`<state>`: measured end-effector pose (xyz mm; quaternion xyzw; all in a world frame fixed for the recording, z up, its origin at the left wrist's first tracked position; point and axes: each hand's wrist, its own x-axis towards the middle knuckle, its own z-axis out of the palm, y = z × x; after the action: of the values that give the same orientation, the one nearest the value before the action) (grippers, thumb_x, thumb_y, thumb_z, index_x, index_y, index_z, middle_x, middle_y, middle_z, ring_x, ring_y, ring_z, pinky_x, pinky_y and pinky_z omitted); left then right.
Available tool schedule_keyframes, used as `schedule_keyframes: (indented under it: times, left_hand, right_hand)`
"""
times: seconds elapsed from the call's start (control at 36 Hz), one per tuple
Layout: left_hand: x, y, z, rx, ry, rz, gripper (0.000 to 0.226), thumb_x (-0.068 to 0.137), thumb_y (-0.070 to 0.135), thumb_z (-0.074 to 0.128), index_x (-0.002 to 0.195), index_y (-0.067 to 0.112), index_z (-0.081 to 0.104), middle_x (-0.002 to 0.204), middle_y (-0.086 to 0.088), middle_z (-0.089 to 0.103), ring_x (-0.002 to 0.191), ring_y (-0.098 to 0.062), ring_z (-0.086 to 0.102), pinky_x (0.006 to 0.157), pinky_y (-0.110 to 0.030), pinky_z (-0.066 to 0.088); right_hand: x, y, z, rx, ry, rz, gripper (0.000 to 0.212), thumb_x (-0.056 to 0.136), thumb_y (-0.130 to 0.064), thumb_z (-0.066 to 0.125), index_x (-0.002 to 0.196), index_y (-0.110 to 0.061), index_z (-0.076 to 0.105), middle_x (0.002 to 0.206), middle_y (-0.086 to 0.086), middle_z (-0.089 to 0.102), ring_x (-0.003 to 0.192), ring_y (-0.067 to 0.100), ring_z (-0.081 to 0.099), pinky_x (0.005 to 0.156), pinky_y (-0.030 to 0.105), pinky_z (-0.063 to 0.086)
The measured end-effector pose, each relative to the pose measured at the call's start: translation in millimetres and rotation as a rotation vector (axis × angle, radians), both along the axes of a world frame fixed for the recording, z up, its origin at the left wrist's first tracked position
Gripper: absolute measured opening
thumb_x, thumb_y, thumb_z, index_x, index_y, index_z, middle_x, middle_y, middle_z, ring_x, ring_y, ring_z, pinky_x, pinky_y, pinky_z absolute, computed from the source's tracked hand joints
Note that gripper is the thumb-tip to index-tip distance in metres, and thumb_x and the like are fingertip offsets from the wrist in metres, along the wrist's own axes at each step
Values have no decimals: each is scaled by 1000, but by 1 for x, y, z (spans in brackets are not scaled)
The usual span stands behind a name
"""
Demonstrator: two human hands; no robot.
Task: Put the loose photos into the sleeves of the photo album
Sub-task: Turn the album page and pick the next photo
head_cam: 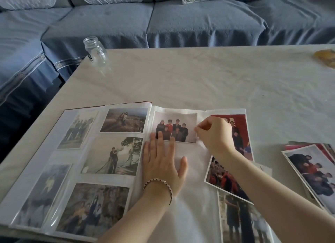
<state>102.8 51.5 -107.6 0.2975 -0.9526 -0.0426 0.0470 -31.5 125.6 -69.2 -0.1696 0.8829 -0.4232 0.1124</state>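
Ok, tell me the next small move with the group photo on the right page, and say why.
Probably nudge the group photo leftward, deeper into its sleeve. The right hand pinches its right edge, the left hand lies flat with fingertips on its lower edge, holding the page down. Whether it is fully seated cannot be told.

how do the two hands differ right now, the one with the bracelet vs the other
The left hand lies flat with straight fingers on the white right album page, fingertips on the pale group photo. The right hand is curled, pinching at that photo's right edge. The left wrist wears a thin bracelet; the right wrist is bare. Both touch the same photo.
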Motion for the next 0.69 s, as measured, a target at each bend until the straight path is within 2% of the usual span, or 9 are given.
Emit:
schedule_keyframes:
  times: [0.08, 0.17, 0.28, 0.33, 0.39, 0.47, 0.56, 0.61, 0.69]
  left_hand:
    - [-1, -1, 1, 7, -2, -4, 61, 81, 49, 34, 126, 15, 58, 135, -20, 49, 128, -37, 44, 106, -41, 14]
    - [0, -1, 3, 18, -12, -16, 61, 80, 49, 34, 126, 18, 59, 136, -19, 50, 128, -36, 44, 107, -40, 13]
    - [-1, -1, 5, 29, -39, -9, 62, 82, 51, 27, 130, 25, 55, 142, -14, 43, 134, -34, 35, 110, -36, 0]
    - [-1, 0, 10, -1, -67, -18, 70, 80, 54, 13, 140, 30, 41, 151, -13, 28, 141, -33, 20, 110, -35, -10]
    - [0, 0, 5, -34, -70, -49, 83, 71, 56, -11, 149, 35, 8, 158, -6, -5, 143, -27, -14, 103, -33, -28]
    - [1, 0, 2, -73, -68, -59, 85, 66, 55, -20, 148, 35, -5, 156, -2, -16, 141, -24, -25, 99, -34, -33]
    - [-1, -2, 3, -66, -69, -32, 76, 78, 56, 0, 146, 32, 22, 156, -9, 11, 144, -31, 2, 107, -34, -21]
    - [-3, -3, 2, 5, -15, -54, 62, 83, 49, 27, 130, 21, 55, 140, -18, 44, 133, -39, 36, 109, -35, -2]
    - [-3, -4, -4, -1, -14, -89, 57, 80, 45, 36, 120, 16, 64, 130, -20, 54, 124, -42, 47, 108, -36, 4]
  right_hand:
    - [-8, 3, 1, -104, -154, -49, 12, 81, -4, 68, 73, -12, 65, 64, -1, 65, 55, 7, 64, 58, 17, 52]
    - [-12, 6, 0, -158, -272, -91, 10, 81, -2, 67, 90, -7, 63, 69, 1, 64, 37, -5, 54, 39, 6, 38]
    - [-13, 26, 8, -146, -204, -108, 11, 84, -5, 63, 94, -8, 65, 78, 1, 68, 53, 9, 63, 46, 19, 49]
    - [-12, 46, 16, 1, -52, -43, 8, 84, -11, 64, 92, -13, 65, 80, -4, 66, 64, 11, 62, 53, 21, 51]
    - [-11, 70, 24, 210, 60, 43, 16, 84, -27, 67, 96, -17, 65, 91, -1, 66, 76, 15, 60, 62, 23, 47]
    - [-7, 101, 32, 522, 105, 120, 48, 80, -52, 63, 116, -20, 57, 109, 3, 59, 89, 18, 57, 68, 27, 45]
    - [-2, 126, 31, 668, 65, 161, 75, 73, -64, 62, 133, -23, 43, 125, 5, 52, 106, 20, 55, 77, 29, 46]
    - [2, 138, 27, 686, -3, 204, 82, 69, -65, 64, 136, -24, 39, 125, 4, 53, 100, 18, 54, 75, 26, 46]
    - [8, 148, 16, 622, -133, 215, 77, 69, -52, 72, 134, -26, 40, 119, 3, 57, 86, 14, 54, 72, 24, 47]
